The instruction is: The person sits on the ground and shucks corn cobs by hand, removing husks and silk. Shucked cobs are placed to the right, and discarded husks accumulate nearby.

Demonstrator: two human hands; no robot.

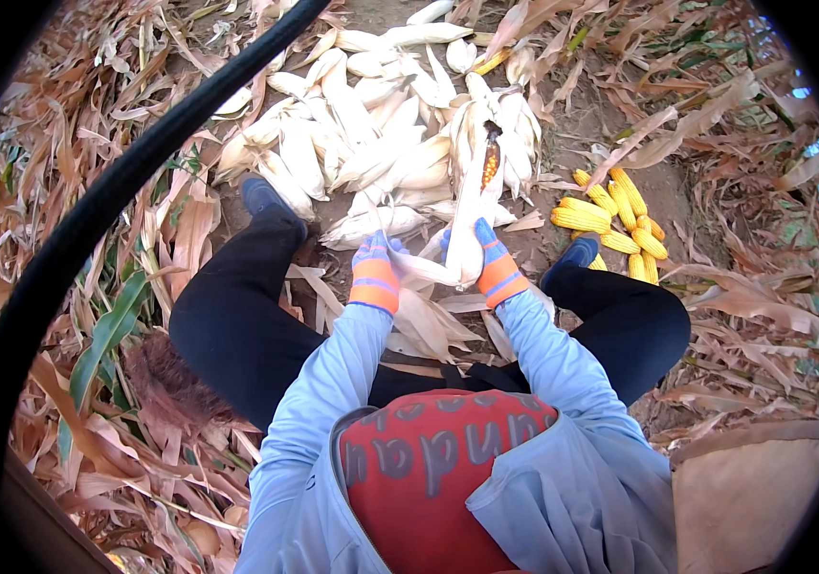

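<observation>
Both hands wear blue and orange knit gloves. My right hand grips the lower end of a corn ear in pale husk; the ear's tip points away from me, and its husk is parted at the top, baring orange kernels and dark silk. My left hand pinches a strip of husk pulled out leftward from the ear's base. Beyond the hands lies a heap of unhusked corn ears. Several bare yellow cobs are piled at the right. Loose husks lie between my legs.
Dry corn leaves and stalks cover the ground on both sides. My bent legs in dark trousers flank the work, one shoe beside the heap, the other against the yellow cobs. A black cable or tube crosses the upper left.
</observation>
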